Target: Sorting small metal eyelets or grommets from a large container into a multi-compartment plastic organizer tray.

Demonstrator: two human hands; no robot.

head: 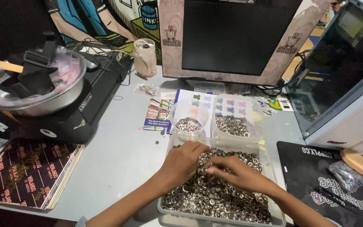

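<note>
Both my hands rest on the heap of small metal rings [215,197] in the clear tray [274,212]. My left hand [184,162] lies curled, its grip hidden; my right hand's [236,172] fingers [211,164] pinch together among rings. Two smaller tubs [190,120] sit just beyond my fingers.

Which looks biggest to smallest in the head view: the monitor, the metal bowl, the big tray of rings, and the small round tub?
1. Monitor
2. Big tray and metal bowl: about alike, and the tray is nearer, so unranked
3. Small round tub
</note>
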